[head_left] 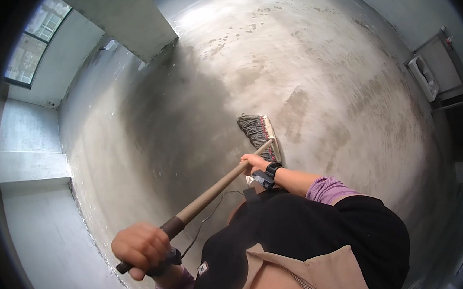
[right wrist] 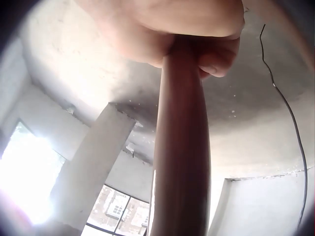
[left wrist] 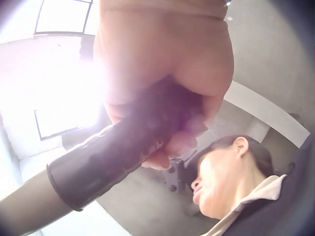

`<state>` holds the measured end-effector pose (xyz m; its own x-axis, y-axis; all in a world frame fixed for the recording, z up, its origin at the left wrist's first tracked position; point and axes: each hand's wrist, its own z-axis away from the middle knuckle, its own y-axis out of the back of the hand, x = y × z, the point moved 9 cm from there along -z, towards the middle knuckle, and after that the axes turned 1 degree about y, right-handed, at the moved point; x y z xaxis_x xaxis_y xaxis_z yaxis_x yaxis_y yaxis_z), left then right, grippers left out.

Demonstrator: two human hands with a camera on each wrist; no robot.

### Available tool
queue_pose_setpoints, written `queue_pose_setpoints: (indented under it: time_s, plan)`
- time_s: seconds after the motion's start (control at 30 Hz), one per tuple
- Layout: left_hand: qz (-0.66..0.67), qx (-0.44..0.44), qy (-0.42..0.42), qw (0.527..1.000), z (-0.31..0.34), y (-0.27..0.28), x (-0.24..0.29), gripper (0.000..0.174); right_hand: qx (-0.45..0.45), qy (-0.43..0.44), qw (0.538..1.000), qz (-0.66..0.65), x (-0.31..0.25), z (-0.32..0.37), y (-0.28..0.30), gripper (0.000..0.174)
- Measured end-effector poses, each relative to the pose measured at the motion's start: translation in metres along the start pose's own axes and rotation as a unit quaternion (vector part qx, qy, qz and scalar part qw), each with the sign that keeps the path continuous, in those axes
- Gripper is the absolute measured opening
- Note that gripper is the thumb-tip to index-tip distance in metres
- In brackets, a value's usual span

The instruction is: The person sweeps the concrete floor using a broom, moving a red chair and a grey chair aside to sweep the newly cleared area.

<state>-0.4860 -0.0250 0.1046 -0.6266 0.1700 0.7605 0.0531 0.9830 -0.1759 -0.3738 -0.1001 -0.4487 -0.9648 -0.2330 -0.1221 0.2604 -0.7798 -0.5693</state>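
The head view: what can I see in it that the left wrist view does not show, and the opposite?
Only the head view shows the mop head and the right hand. Only the left wrist view shows the person's head. Both show the left hand gripping the handle, and a window.

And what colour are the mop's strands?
Grey; the mop strands show best in the head view.

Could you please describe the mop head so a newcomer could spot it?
Against the grey floor, follow the pole from the left hand past the right hand. At its end is the mop head, its dark, stringy strands unlike the smooth pole.
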Motion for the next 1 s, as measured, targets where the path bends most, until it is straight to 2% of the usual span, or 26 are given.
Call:
queue_pose_setpoints:
  time_s: [0.13,0.2,0.27,0.3,0.37,0.47,0.53,0.6,0.63,0.73,0.8,0.9,1.0]
  plan:
    - [0.01,0.087,0.02,0.996,0.013,0.012,-0.056,0.037,0.05,0.067,0.996,0.042,-0.034,0.001,0.088,0.02]
    - [0.008,0.118,0.057,0.991,0.018,0.016,-0.086,0.038,0.101,0.098,0.988,0.065,-0.05,0.01,0.134,0.024]
    - [0.014,0.143,0.084,0.986,0.024,0.021,-0.117,0.038,0.15,0.094,0.979,0.1,-0.061,0.032,0.171,0.026]
    - [0.02,0.154,0.094,0.983,0.028,0.025,-0.133,0.038,0.153,0.1,0.98,0.085,-0.063,0.022,0.203,0.027]
    - [0.044,0.172,0.127,0.976,0.041,0.029,-0.164,0.034,0.192,0.092,0.976,0.038,-0.065,0.05,0.237,0.024]
    - [0.01,0.215,0.185,0.959,0.049,0.027,-0.2,0.032,0.271,0.117,0.955,0.017,-0.07,0.086,0.287,0.022]
    - [0.024,0.206,0.217,0.954,0.062,0.023,-0.225,0.029,0.296,0.14,0.945,-0.012,-0.071,0.112,0.313,0.02]
    - [0.022,0.198,0.252,0.947,0.065,0.013,-0.24,0.028,0.287,0.122,0.95,-0.026,-0.053,0.071,0.402,0.018]
    - [0.008,0.189,0.277,0.942,0.068,0.008,-0.247,0.028,0.374,0.128,0.918,-0.038,-0.054,0.112,0.39,0.016]
    - [-0.002,0.151,0.337,0.929,0.067,-0.009,-0.258,0.016,0.4,0.187,0.884,-0.152,-0.044,0.138,0.395,0.011]
    - [0.002,0.126,0.375,0.919,0.064,-0.019,-0.256,0.009,0.356,0.182,0.904,-0.152,-0.044,0.161,0.376,0.009]
    - [0.015,0.101,0.378,0.92,0.059,-0.013,-0.247,0.008,0.323,0.164,0.923,-0.13,-0.039,0.141,0.363,0.006]
    - [-0.003,0.125,0.364,0.923,0.059,0.011,-0.227,0.009,0.291,0.153,0.938,-0.11,-0.045,0.103,0.344,0.01]
